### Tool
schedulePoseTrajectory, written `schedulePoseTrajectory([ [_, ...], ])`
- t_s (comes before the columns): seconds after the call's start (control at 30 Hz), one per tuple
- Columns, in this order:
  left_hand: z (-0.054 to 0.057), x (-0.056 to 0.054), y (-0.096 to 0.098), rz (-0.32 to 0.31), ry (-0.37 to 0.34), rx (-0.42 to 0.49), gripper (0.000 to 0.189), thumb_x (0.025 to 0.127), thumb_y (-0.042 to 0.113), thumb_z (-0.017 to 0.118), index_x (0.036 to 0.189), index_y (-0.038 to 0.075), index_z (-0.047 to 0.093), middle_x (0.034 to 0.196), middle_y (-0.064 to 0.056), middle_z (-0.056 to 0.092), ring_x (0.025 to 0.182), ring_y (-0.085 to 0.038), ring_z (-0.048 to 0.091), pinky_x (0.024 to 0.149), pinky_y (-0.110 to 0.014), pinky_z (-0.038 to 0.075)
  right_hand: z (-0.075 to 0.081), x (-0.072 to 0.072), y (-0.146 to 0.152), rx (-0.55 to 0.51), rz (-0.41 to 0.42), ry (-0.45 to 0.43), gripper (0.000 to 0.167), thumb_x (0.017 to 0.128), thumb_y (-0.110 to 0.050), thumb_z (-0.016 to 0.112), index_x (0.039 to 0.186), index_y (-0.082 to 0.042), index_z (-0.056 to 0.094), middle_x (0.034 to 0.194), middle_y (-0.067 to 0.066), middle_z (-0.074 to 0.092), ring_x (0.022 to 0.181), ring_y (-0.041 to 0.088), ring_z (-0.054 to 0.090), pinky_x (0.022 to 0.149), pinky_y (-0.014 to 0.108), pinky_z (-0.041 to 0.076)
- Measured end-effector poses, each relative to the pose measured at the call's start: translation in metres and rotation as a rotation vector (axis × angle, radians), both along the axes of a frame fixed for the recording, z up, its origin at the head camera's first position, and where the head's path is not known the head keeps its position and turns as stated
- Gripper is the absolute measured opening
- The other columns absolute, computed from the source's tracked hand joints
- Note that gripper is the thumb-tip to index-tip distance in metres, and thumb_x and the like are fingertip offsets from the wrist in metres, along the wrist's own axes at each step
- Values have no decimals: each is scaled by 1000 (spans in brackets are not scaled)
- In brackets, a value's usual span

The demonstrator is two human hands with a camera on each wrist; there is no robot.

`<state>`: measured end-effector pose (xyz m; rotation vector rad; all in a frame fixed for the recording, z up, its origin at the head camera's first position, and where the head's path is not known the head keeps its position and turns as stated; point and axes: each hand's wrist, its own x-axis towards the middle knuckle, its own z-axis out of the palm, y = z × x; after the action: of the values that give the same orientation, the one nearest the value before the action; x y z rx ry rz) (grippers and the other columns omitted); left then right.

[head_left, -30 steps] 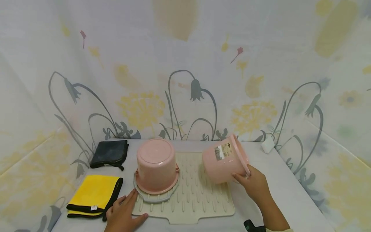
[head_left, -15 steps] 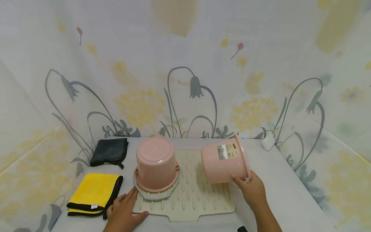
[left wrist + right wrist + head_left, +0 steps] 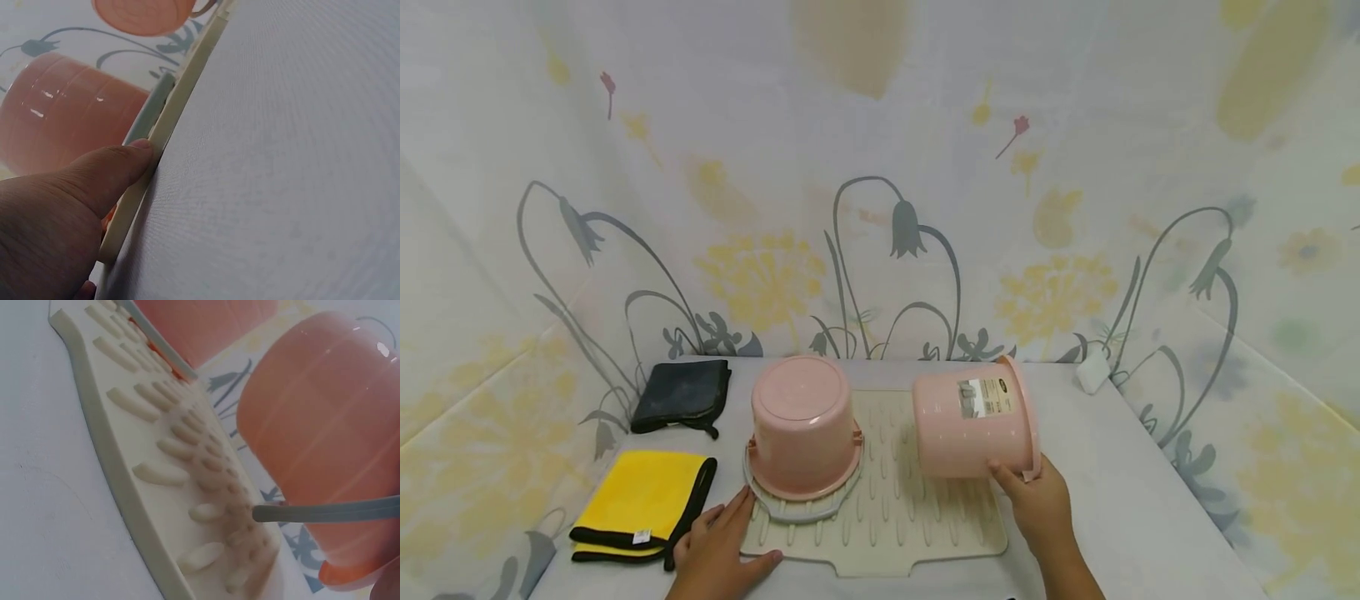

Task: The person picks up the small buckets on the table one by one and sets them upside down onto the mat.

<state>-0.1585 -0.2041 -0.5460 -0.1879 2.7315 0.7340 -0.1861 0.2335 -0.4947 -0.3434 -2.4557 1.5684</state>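
Observation:
My right hand (image 3: 1043, 504) grips a pink bucket (image 3: 955, 425) at its rim, thumb on the outer wall. This bucket lies tipped sideways over the right half of a cream drainer mat (image 3: 880, 533), its mouth facing right and a label on its side. In the right wrist view its grey handle (image 3: 331, 511) sticks out over the mat's ridges. A second pink bucket (image 3: 802, 425) stands upside down on the mat's left half, its grey handle around the rim. My left hand (image 3: 717, 546) rests spread at the mat's front left corner, the thumb (image 3: 115, 172) touching the edge.
A folded yellow cloth (image 3: 643, 496) with black trim lies left of the mat. Behind it is a folded dark cloth (image 3: 681, 396). A small white object (image 3: 1093, 372) sits at the table's back right corner. A flower-printed curtain (image 3: 880, 275) stands behind the table.
The bucket in my right hand has shifted left and levelled out, closer to lying on its side. My right hand has moved left and a little lower with it. The left hand stays put.

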Motion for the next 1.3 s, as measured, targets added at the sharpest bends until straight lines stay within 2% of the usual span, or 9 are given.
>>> schedulePoseTrajectory([
  [0.1,0,0,0,4,-7,6,131,64,80,82,163,8,35,169,-19,31,137,-56,31,100,-77,22,-3,1,-5,-42,-10,18,76,89,-48,83,134,8,59,130,25,68,113,26,65,83,14,51],
  [0.23,1,-1,-1,6,-14,12,132,64,79,83,164,8,34,170,-20,31,137,-58,30,99,-78,22,-6,2,-12,-106,-3,38,68,91,-41,83,131,9,59,128,24,68,99,15,64,79,15,54],
  [0.43,5,-1,-1,-1,6,6,127,65,81,80,162,9,40,168,-19,34,138,-57,32,99,-77,24,-9,5,-19,-138,3,55,65,92,-36,83,131,9,59,130,24,67,98,10,63,80,15,54],
  [0.57,9,-3,-4,-10,46,-17,111,75,83,72,153,7,53,162,-23,41,135,-56,39,99,-78,30,-10,5,-22,-134,2,60,65,92,-37,82,131,10,59,129,23,68,100,11,63,80,14,54],
  [0.7,21,-5,-3,-9,103,10,92,88,73,67,143,0,60,152,-31,47,131,-57,48,101,-77,40,-10,5,-23,-116,-9,59,63,90,-39,84,126,8,62,121,21,71,96,13,64,78,16,54],
  [0.83,39,-1,4,39,138,120,78,97,60,66,143,-3,58,149,-28,50,133,-48,53,105,-69,44,-9,7,-24,-112,4,51,65,89,-41,84,126,7,62,119,20,71,97,15,64,79,17,54],
  [1.0,59,3,17,85,172,314,62,100,50,66,145,8,59,145,-14,58,126,-30,62,104,-60,51,-8,8,-25,-117,14,55,66,89,-42,85,127,7,62,120,20,71,99,17,65,80,16,55],
  [1.17,66,5,37,51,221,548,47,102,41,67,140,12,63,140,-4,64,125,-22,63,110,-54,49,-9,9,-27,-104,8,54,71,89,-43,84,130,9,60,124,22,70,102,19,66,80,14,54],
  [1.3,66,5,54,-19,270,653,47,102,40,67,140,12,61,140,-4,65,126,-24,63,110,-54,49,-11,8,-28,-117,2,48,71,88,-44,85,129,8,60,122,21,69,97,18,65,78,17,55],
])
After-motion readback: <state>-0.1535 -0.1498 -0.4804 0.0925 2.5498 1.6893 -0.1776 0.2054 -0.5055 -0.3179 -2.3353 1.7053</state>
